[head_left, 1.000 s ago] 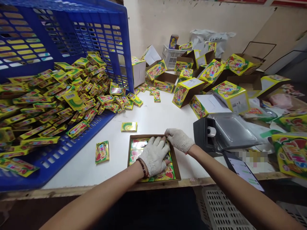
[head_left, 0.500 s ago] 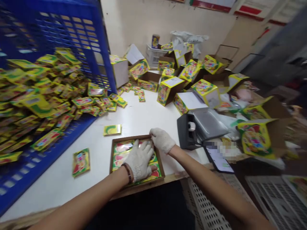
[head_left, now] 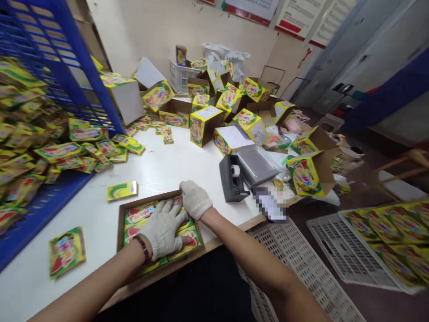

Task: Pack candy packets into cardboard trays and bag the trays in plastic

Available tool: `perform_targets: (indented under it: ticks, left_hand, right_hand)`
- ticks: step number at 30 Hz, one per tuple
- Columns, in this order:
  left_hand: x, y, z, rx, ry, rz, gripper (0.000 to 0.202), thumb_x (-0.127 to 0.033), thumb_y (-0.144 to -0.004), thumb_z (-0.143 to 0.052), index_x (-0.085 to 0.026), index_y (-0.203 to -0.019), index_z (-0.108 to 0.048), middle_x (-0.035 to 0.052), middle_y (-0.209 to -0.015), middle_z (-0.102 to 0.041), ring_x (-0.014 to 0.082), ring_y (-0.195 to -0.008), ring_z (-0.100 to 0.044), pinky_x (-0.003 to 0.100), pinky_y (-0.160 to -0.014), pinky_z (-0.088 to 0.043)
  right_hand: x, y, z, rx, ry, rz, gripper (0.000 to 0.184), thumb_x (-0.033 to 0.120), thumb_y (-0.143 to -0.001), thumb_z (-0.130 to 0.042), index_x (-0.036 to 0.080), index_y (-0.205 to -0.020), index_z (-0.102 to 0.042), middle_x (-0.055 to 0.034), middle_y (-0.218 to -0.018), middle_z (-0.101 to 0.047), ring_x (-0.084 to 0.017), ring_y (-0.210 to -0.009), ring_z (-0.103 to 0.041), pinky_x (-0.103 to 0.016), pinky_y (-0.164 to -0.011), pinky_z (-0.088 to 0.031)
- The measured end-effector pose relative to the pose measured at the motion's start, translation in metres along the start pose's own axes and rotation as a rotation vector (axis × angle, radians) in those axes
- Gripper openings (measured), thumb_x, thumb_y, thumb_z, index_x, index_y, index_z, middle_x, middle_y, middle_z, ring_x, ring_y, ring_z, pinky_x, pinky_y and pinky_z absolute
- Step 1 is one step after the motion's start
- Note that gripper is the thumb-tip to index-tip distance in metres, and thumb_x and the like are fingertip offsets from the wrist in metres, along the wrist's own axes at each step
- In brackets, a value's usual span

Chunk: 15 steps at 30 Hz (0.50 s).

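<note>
A shallow open cardboard box (head_left: 120, 226) lies at the table's front edge, filled with yellow-green packets (head_left: 138, 215) printed with watermelon pictures. My left hand (head_left: 162, 227), in a white knit glove, rests on these packets with its fingers spread. At the box's far right corner, my gloved right hand (head_left: 196, 201) has its fingers closed over the rim. Part of the contents is hidden under both hands. Left of the box lie a flat yellow packet (head_left: 122, 191) and another packet with a fruit picture (head_left: 67, 252).
A blue crate (head_left: 100, 85) with a heap of packets (head_left: 30, 134) stands on the left. Opened display boxes (head_left: 206, 125) crowd the back. Right of my hands is a black tape dispenser (head_left: 231, 179). White plastic crates (head_left: 288, 255) sit below the table edge.
The view has swung right, so everything appears further left, and more floor and a crate of filled boxes show. Both hands keep nearly the same place on the box.
</note>
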<state>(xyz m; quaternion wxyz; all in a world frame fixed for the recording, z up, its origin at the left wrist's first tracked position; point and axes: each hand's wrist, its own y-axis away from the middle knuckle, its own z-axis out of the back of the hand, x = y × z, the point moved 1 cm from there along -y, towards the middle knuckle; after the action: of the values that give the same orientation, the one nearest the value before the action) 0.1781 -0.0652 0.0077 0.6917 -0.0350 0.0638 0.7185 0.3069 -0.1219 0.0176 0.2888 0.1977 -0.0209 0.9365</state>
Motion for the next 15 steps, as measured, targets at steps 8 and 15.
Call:
perform_targets:
  ticks: [8, 15]
  left_hand:
    - [0.062, 0.048, 0.041, -0.467, 0.382, 0.251, 0.028, -0.036, -0.096, -0.04, -0.022, -0.104, -0.064, 0.0051, -0.104, -0.067, 0.0178, -0.098, -0.063, 0.03, -0.09, -0.049]
    - [0.171, 0.056, 0.036, -0.187, 0.103, 0.679, 0.052, -0.018, -0.074, -0.058, -0.019, -0.126, -0.055, 0.0108, -0.135, -0.056, 0.026, -0.13, -0.047, 0.037, -0.109, -0.037]
  right_hand:
    - [-0.013, 0.008, 0.037, -0.107, -0.116, 0.083, 0.037, 0.008, -0.093, -0.036, 0.013, -0.123, -0.058, -0.0138, -0.124, -0.064, -0.019, -0.116, -0.058, -0.032, -0.102, -0.043]
    - [0.053, 0.022, 0.018, 0.408, 0.348, 0.107, 0.039, -0.001, -0.085, -0.044, 0.01, -0.119, -0.061, -0.0175, -0.119, -0.062, -0.027, -0.108, -0.063, -0.036, -0.09, -0.05]
